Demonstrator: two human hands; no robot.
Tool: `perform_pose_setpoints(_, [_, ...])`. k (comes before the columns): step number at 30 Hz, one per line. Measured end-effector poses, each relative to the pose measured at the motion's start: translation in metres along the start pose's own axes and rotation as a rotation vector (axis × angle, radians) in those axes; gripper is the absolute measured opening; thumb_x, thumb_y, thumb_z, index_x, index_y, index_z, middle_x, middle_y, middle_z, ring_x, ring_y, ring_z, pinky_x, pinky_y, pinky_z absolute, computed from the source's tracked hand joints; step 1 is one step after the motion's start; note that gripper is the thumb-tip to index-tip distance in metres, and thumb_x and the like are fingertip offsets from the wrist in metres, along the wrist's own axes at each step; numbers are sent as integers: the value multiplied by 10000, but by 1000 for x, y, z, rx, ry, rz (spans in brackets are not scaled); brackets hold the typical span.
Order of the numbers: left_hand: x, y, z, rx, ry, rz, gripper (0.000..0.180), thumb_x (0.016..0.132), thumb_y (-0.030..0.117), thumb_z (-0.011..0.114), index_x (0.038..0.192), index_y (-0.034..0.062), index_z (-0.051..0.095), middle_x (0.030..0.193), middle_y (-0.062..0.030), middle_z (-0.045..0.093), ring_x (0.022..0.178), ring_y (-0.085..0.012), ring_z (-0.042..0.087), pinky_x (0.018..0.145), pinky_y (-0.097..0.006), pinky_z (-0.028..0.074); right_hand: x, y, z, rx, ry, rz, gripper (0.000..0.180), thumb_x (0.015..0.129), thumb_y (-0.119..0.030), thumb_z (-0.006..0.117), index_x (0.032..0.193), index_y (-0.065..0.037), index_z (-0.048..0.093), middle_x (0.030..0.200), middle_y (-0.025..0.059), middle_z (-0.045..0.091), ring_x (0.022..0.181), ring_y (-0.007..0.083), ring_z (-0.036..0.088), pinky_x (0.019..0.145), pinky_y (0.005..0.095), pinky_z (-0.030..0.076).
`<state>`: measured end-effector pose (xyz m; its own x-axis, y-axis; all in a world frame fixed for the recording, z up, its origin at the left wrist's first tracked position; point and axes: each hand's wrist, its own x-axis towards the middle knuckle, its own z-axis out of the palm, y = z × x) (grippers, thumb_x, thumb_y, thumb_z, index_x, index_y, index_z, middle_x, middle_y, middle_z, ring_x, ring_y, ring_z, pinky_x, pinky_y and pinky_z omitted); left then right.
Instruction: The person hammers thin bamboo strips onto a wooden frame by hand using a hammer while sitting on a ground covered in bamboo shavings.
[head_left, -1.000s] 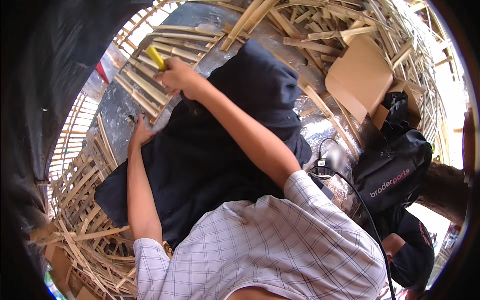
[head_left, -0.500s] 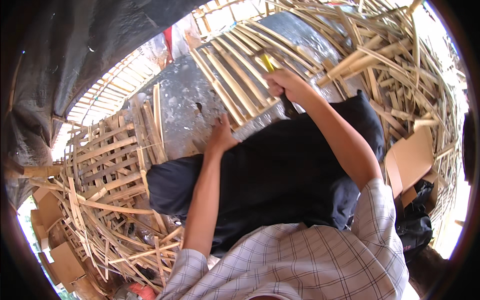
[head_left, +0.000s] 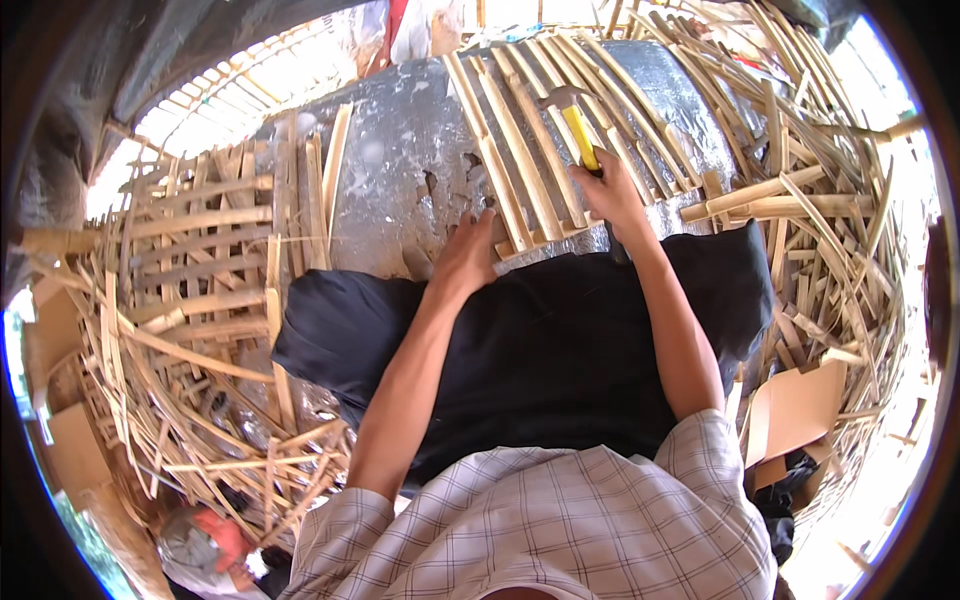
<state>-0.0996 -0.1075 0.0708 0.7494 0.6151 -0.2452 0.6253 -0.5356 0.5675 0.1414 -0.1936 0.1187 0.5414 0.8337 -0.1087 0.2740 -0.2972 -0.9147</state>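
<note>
My right hand point(head_left: 612, 198) is wrapped round the yellow and black handle of a claw hammer point(head_left: 577, 128), its metal head pointing away from me above the slats. A panel of bamboo slats point(head_left: 522, 150) lies on the grey sheet-covered surface point(head_left: 385, 170), its long strips joined at the near end by a bamboo crosspiece point(head_left: 545, 236). My left hand point(head_left: 467, 252) is at the panel's near left corner, fingers bent against the end of the crosspiece; its thumb is mostly hidden. Dark cloth point(head_left: 550, 340) covers my lap just below the panel.
Woven bamboo lattice point(head_left: 200, 250) stands at the left, with loose strips point(head_left: 180, 420) below it. Cut bamboo pieces point(head_left: 800, 220) pile up at the right, near an open cardboard piece point(head_left: 795, 410). At the lower left, another person point(head_left: 205, 550) is partly in view.
The view has shifted, bringing the panel lower and farther right. My right hand's hammer, blurred before, now shows clearly above the slats. My left hand stays at the panel's corner.
</note>
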Motion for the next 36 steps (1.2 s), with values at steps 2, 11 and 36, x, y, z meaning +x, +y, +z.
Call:
perform_pose_setpoints(2, [0, -4, -5, -8, 8, -31, 922, 640, 61, 858, 1461, -7, 444, 1377, -294, 514, 1313, -428, 506, 1085, -476, 459, -9, 8, 3, -48, 3, -34, 182, 987, -142, 641, 881, -52, 524, 593, -59, 400, 457, 34, 351, 391, 256, 259])
perform_pose_setpoints(11, [3, -5, -25, -31, -7, 83, 1078, 576, 164, 945, 1510, 99, 411, 1506, -145, 443, 1413, -323, 421, 1167, -400, 381, -28, -2, 20, 3, 36, -81, 248, 918, -161, 690, 862, 57, 587, 669, 187, 626, 525, 264, 585, 517, 396, 453])
perform_pose_setpoints(36, [28, 2, -8, -78, 85, 225, 779, 706, 166, 887, 1415, 236, 573, 1357, -122, 540, 1260, -339, 555, 1070, -437, 461, -16, 45, 25, -104, -26, -294, 289, 846, -94, 794, 887, 40, 541, 750, 177, 713, 717, 289, 752, 589, 365, 547])
